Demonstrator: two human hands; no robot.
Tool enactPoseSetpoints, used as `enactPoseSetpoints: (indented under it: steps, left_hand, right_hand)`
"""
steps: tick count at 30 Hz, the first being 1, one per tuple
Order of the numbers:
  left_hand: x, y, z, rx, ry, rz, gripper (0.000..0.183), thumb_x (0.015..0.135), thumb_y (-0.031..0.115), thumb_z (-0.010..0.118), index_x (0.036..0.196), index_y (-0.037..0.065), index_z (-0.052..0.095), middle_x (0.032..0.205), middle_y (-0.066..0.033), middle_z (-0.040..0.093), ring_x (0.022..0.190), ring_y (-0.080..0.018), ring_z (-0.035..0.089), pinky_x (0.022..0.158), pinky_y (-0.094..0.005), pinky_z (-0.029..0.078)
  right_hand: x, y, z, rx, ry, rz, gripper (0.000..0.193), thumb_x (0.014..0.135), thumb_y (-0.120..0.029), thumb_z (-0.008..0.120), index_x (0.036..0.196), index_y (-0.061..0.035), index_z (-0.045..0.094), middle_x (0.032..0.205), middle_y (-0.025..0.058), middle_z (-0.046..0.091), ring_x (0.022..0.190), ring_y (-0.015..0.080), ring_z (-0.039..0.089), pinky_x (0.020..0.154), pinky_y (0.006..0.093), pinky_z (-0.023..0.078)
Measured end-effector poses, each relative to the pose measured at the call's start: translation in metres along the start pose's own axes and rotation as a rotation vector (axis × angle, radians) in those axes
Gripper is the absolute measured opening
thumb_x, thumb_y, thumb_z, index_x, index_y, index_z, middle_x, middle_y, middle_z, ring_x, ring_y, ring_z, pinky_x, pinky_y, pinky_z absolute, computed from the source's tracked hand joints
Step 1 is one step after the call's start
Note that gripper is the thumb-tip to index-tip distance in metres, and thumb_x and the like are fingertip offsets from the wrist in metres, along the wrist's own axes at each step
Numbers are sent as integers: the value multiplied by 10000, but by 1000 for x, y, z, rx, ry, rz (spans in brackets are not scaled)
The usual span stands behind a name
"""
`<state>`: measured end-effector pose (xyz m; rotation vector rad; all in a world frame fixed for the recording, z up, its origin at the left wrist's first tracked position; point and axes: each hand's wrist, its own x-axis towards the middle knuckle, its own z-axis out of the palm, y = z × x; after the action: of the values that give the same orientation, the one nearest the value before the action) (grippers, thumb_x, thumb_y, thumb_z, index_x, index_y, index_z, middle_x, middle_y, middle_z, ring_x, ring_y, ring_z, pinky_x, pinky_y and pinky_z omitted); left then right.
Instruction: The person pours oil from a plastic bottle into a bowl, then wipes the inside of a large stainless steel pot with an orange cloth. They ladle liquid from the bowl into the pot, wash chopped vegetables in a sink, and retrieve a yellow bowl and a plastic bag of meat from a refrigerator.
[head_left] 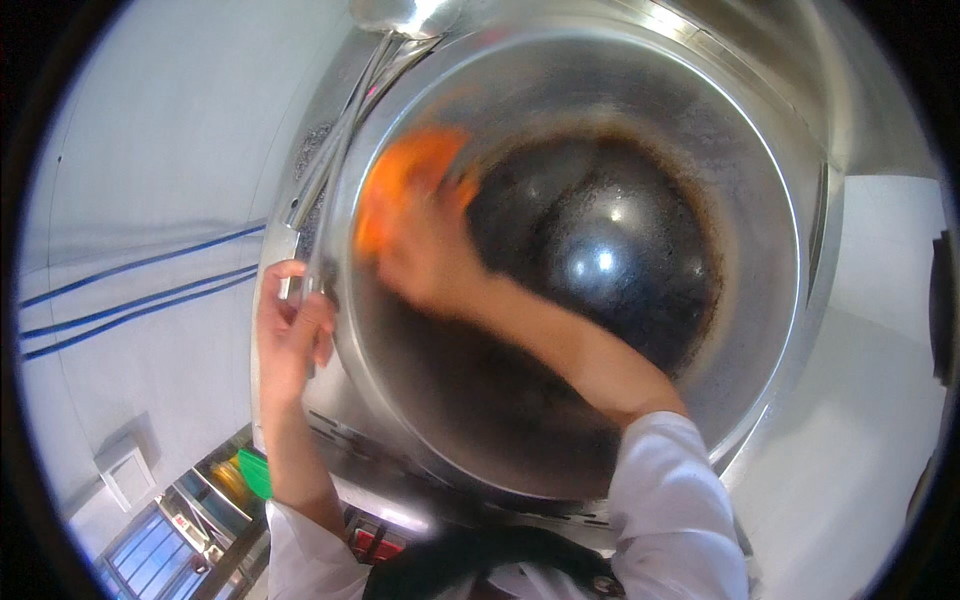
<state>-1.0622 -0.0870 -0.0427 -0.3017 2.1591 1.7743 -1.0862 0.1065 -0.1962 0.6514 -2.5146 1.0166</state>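
A large round metal wok fills the middle of the view, its bottom dark and wet-looking with a brownish ring. My right hand reaches in from the lower right and presses an orange cloth against the upper left inner wall. Hand and cloth are smeared by motion. Left of the rim, my left hand has its fingers curled around the lower end of a long-handled metal ladle. The ladle's shiny bowl lies at the far end, beside another metal handle.
A white wall with blue stripes runs along the left. The metal stove top surrounds the wok, with a steel backsplash at the far right. Below left are a green object, shelves and a window.
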Motion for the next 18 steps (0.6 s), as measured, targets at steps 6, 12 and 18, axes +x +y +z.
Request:
enactPoseSetpoints:
  steps: [6, 12, 18]
  left_hand:
    - [30, 4, -26, 356, 200, 75, 280, 911, 96, 661, 1165, 62, 549, 1039, -58, 599, 794, -97, 563, 652, -235, 493]
    - [-16, -28, -46, 823, 417, 553, 388, 891, 57, 650, 1259, 22, 534, 1227, -151, 568, 1154, -259, 547, 922, -376, 485]
    - [-133, -94, -40, 948, 433, 482, 315, 814, -49, 596, 1122, 2, 557, 1169, -165, 567, 1109, -306, 558, 986, -416, 432]
  right_hand:
    - [-82, 14, -49, -182, -549, -427, 652, 866, -497, 591, 1444, -245, 425, 1503, 109, 391, 1453, 323, 261, 1120, 640, 180]
    - [-70, 175, -225, -1231, -500, 206, 616, 967, -514, 430, 1532, -305, 297, 1600, 59, 263, 1482, 249, 226, 1147, 633, 168]
    - [-93, 93, -132, -886, -397, 462, 444, 922, -380, 566, 1226, -57, 576, 1455, 241, 408, 1359, 471, 341, 1060, 727, 224]
